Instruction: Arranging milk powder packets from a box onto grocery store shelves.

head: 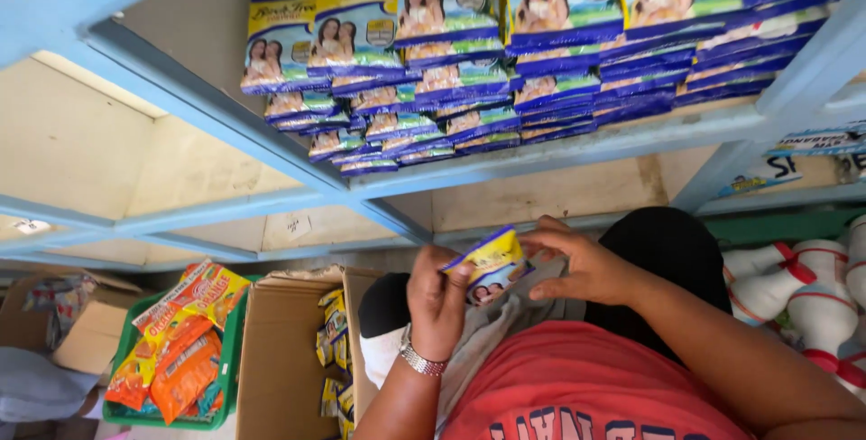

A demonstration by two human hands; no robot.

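Both hands hold one yellow-and-blue sachet (492,264) close above the lap: the left hand (439,300) pinches its lower edge, the right hand (582,264) closes fingers on its top. Left of them stand an open carton (289,350) and a green basket (230,359). Beyond, stacked sachets (505,52) fill a blue shelf (559,147).

sachet (492,264): small flat foil pkt, yellow top w/ blue band, photo of two figures on lower part
state: sealed, looks full, slightly creased
pose: tilted, yellow end up toward shelf, printed face to camera
place: held in air above the lap, betw. left hand (437,300) & right hand (582,264)
grip: left fingers pinch lower edge; right fingertips touch upper right corner
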